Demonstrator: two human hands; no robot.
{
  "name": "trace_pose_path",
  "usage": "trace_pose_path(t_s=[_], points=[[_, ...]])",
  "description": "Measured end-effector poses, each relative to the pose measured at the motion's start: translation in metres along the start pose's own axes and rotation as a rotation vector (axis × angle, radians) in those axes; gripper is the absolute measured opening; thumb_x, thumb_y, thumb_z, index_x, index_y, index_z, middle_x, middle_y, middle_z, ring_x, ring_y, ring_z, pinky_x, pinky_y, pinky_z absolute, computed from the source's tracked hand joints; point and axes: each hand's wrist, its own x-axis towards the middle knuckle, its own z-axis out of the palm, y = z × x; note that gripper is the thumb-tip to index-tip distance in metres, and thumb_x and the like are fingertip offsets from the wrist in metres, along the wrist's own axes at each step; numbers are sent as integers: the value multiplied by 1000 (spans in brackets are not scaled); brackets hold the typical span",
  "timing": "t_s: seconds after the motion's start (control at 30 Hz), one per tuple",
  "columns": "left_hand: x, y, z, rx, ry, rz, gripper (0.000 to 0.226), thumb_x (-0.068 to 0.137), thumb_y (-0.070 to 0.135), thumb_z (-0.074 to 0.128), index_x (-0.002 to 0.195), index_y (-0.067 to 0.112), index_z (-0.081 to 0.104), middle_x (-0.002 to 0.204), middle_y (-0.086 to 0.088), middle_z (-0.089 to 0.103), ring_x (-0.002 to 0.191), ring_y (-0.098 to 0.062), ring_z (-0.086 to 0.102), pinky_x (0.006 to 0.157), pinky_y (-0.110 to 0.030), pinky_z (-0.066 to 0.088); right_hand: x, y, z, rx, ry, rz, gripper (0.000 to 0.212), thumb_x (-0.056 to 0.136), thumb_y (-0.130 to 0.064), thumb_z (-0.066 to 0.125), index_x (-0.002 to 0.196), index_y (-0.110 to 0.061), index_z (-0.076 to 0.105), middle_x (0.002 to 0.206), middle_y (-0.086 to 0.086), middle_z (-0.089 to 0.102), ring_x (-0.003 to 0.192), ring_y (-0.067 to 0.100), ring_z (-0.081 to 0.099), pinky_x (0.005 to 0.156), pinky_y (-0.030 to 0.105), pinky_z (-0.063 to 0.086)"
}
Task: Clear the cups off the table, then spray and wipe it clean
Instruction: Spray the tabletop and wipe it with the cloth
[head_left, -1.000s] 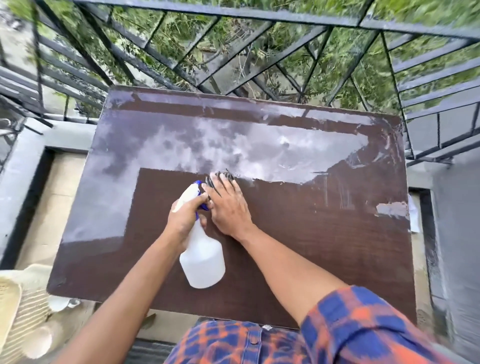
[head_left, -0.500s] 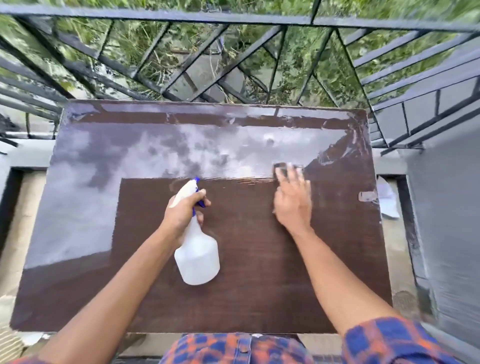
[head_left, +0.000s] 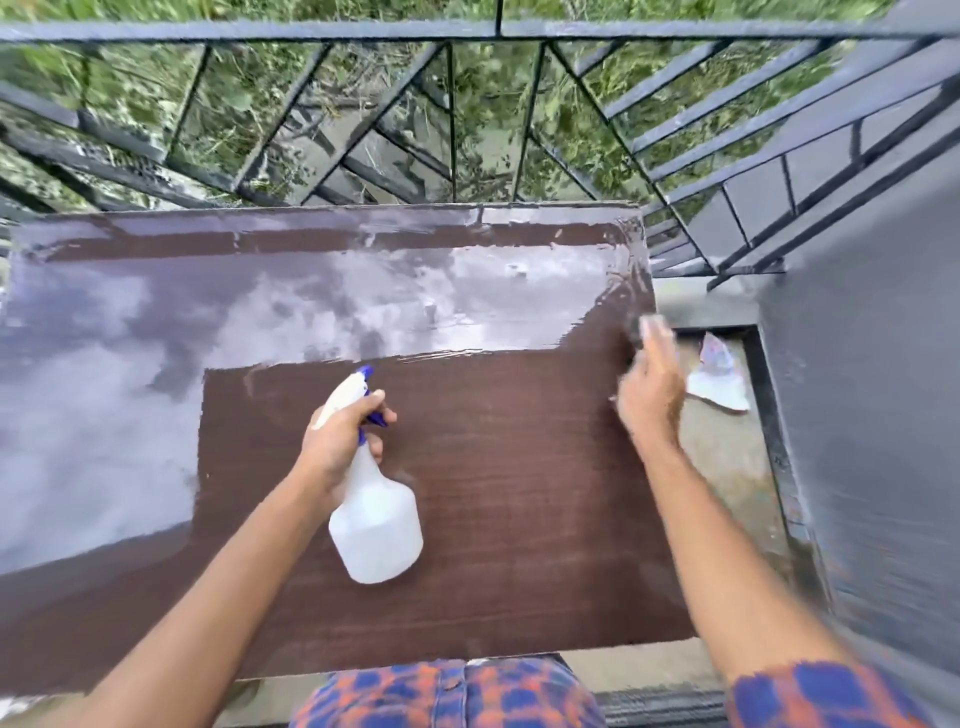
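The dark brown table (head_left: 519, 467) fills the middle of the view, its far half and left side shining wet. My left hand (head_left: 337, 441) grips the neck of a white spray bottle (head_left: 376, 525) with a blue trigger, held over the table's centre with its nozzle pointing away. My right hand (head_left: 649, 395) is blurred at the table's right edge, fingers stretched forward over a dark cloth (head_left: 632, 335) of which only a sliver shows. No cups are in view.
A black metal railing (head_left: 452, 119) runs just behind the table and down the right side, with greenery beyond. A grey wall (head_left: 857, 415) stands close on the right. A crumpled white paper scrap (head_left: 719, 384) lies on the concrete floor beside the table.
My right hand has swept the cloth rightward from beside the bottle to the table's right edge, leaving a dry brown band. My left hand and the bottle stayed over the centre.
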Motion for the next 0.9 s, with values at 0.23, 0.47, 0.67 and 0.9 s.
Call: trace_pose_path(t_s=[0.23,0.47,0.67,0.9], points=[[-18,10,-15,-48,107,70,5,97,19,64,92,17,63,81,-7,65,39,-16,41,45,-24,36,-81,-145,96,81,-429,-649,62,84,3,39,143,-9,55,153,10,48,145,37,36,122,46,26],[-27,-7,-37,-34,162,95,2,96,20,66,98,18,65,76,-4,67,39,-17,41,48,-27,36,-120,-117,108,-112,-534,-654,65,81,0,49,143,-19,55,157,0,44,149,28,31,119,49,28],[-31,-27,-10,32,73,84,3,95,20,68,93,18,66,82,-8,67,41,-18,42,52,-31,37,-61,8,16,-178,-252,-231,68,79,1,38,144,-14,54,157,6,43,149,35,29,121,49,26],[-40,-38,34,87,-46,62,14,94,23,70,101,12,65,84,-9,69,42,-19,42,51,-31,39,-21,110,-68,-152,-142,338,55,91,-4,46,144,-15,54,148,7,51,136,29,48,113,44,40]])
